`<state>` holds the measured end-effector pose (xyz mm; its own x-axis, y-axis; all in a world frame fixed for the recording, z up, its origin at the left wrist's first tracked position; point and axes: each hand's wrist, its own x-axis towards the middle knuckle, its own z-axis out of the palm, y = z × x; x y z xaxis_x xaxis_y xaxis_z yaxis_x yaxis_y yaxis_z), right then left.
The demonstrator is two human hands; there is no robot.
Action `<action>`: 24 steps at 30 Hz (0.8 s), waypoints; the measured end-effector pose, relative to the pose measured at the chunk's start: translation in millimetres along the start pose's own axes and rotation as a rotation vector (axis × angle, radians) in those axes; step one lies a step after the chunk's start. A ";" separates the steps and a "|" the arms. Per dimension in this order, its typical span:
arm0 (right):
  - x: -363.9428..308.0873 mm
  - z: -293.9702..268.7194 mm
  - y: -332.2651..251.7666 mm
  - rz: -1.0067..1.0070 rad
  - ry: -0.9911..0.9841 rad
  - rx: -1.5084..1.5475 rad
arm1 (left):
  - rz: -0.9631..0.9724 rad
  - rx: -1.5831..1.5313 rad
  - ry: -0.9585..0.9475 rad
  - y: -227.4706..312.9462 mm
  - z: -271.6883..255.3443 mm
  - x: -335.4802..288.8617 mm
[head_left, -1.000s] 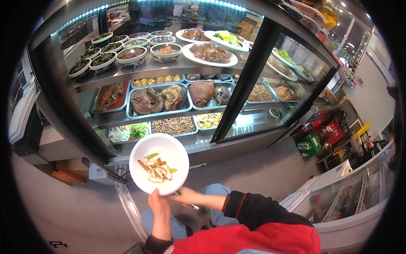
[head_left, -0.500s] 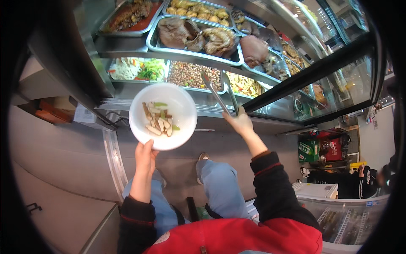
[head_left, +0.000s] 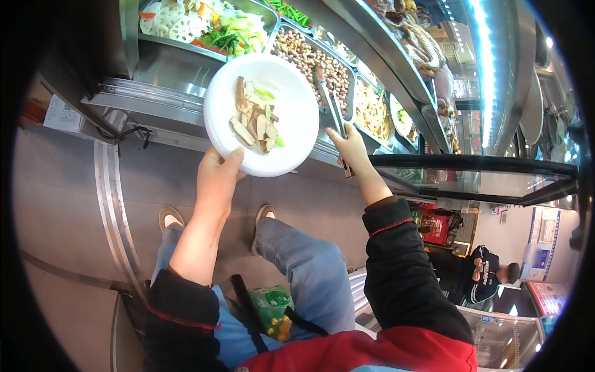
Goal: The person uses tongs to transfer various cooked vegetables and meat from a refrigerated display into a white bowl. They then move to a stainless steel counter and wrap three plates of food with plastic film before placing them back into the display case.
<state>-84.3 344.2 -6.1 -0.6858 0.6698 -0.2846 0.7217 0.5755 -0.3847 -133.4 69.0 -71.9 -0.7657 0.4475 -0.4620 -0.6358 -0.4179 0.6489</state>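
My left hand (head_left: 217, 183) grips the near rim of a white bowl (head_left: 297, 124), its thumb over the edge. Inside lie brown-edged pale slices (head_left: 260, 127), perhaps dried tofu, with some green pieces. Metal tongs (head_left: 338, 115) are held in my right hand (head_left: 354, 152), just right of the bowl. Their tips lie over a tray of peanuts (head_left: 304, 53) in the display case, and nothing shows clearly between them. A tray of sliced lotus root and greens (head_left: 235, 31) is beyond the bowl. To the right of the peanuts is a tray of pale yellowish strips (head_left: 372, 115).
A metal shelf (head_left: 384, 56) with meats runs above the trays at right. The black-framed glass door (head_left: 477, 162) stands out at right. Near my feet lies a green bag (head_left: 273, 307). Another person (head_left: 483, 273) is in the right background.
My view has shifted, and the trays now appear closer. The bowl has moved toward the display case with my left hand. The tongs are now nearer the bowl, with their tips closer together.
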 end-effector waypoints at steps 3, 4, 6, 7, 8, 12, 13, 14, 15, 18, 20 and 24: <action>9.2 -2.2 3.8 -0.022 0.017 0.049 | -0.023 0.046 0.040 -3.0 2.4 3.0; 11.5 -2.2 5.5 -0.016 0.011 0.053 | -0.018 0.050 0.033 -3.9 2.1 4.6; 14.1 -2.1 8.4 -0.059 -0.009 0.058 | -0.007 0.021 0.038 -8.9 3.7 5.2; 14.4 -2.7 10.2 -0.053 -0.005 0.067 | 0.001 -0.012 0.046 -12.9 6.5 4.8; 15.1 -2.4 10.8 -0.037 0.005 0.072 | 0.010 -0.045 0.051 -15.4 6.9 6.0; 13.0 -9.9 10.9 -0.050 -0.019 0.109 | 0.023 0.016 0.042 -24.1 5.9 11.0; 10.5 -13.5 9.5 -0.055 -0.027 0.091 | 0.036 0.010 0.041 -26.1 6.2 11.2; 5.9 -18.3 8.6 -0.076 -0.033 0.130 | 0.027 0.026 0.042 -28.1 6.8 12.0; -0.1 -23.7 6.2 -0.073 -0.046 0.139 | 0.033 0.031 0.040 -29.2 6.9 12.6; -25.5 -35.7 -3.3 -0.106 -0.103 0.212 | 0.053 0.043 0.037 -30.8 8.1 13.8; -48.3 -46.7 -11.6 -0.087 -0.148 0.243 | 0.047 0.063 0.033 -30.7 10.4 13.9; -85.5 -49.1 -23.9 -0.060 -0.288 0.061 | 0.039 0.054 0.017 -30.3 15.2 12.2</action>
<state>-38.3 296.3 70.5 -0.7318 0.4700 -0.4936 0.6781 0.5750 -0.4578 -121.9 99.1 -88.0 -0.7918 0.4176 -0.4457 -0.5995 -0.3915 0.6981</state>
